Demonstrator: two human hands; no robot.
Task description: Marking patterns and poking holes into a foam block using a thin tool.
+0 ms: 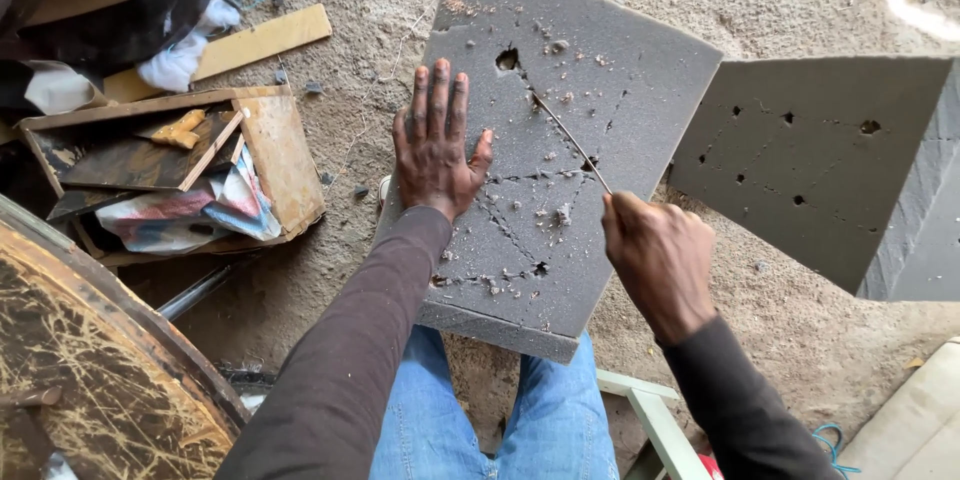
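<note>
A grey foam slab rests tilted against my knees, marked with cut lines and several small holes, crumbs scattered on it. My left hand lies flat on its left side, fingers spread and pressing down. My right hand is closed around the end of a thin blade or rod, whose tip reaches into the foam near the slab's middle.
A second grey foam block with holes lies to the right on the dusty concrete floor. At left sit a wooden box with cloth scraps, a plank and a round wooden top. A pale wooden stool frame shows below.
</note>
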